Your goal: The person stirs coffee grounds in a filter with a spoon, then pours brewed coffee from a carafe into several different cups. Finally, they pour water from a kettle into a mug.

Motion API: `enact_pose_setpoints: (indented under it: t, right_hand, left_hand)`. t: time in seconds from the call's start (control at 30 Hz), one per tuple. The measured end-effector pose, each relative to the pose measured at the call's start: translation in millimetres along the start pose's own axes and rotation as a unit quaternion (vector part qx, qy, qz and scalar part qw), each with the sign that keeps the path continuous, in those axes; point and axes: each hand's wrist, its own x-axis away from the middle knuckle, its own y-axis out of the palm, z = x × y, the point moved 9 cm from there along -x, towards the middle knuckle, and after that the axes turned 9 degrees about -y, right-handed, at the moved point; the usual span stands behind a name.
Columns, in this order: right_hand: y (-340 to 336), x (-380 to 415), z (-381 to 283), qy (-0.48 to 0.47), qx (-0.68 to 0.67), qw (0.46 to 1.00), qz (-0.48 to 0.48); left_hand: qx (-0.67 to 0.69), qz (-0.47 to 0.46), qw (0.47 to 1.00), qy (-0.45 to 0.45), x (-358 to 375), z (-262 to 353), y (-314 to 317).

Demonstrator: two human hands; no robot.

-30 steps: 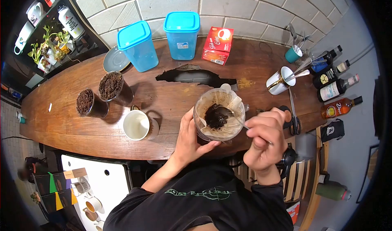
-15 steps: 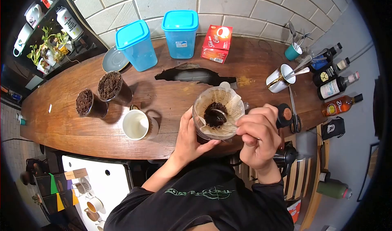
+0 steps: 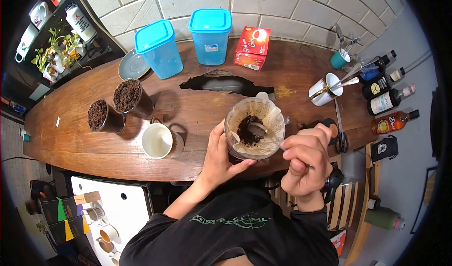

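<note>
My left hand [image 3: 219, 154] is wrapped round the side of a clear dripper [image 3: 230, 141] near the table's front edge. A creased paper filter [image 3: 270, 118] lines it, and dark wet coffee grounds [image 3: 246, 130] lie at the bottom. A spoon [image 3: 258, 128] rests its bowl in the grounds. Its handle runs toward my right hand [image 3: 307, 158], whose fingers are pinched on it beside the dripper's right rim. Left of the dripper stands a white mug [image 3: 157, 142]. Further left are two glasses of dark crumbly material, the nearer glass [image 3: 106, 118] and the farther glass [image 3: 134, 98].
Two blue-lidded containers [image 3: 211, 38] and a red tea box [image 3: 253, 48] stand along the back, behind a ragged hole [image 3: 226, 84] in the tabletop. At right are a cup of spoons [image 3: 325, 90], scissors [image 3: 341, 134] and several bottles [image 3: 393, 121].
My right hand has moved slightly right and down, away from the filter's rim. The spoon's bowl has shifted a little right in the grounds. My left hand keeps its hold.
</note>
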Motion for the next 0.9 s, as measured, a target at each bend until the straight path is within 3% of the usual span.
enact_pose_setpoints:
  t: [0.13, 0.9]
  right_hand:
    - [15.0, 2.7, 2.7, 0.002, -0.01, 0.999, -0.042]
    - [9.9, 19.2, 10.8, 0.041, 0.022, 0.999, 0.0]
  left_hand:
    - [0.003, -0.002, 1.0, 0.009, -0.9, 1.4, -0.2]
    - [0.01, -0.01, 1.0, -0.012, 1.3, -3.3, 1.8]
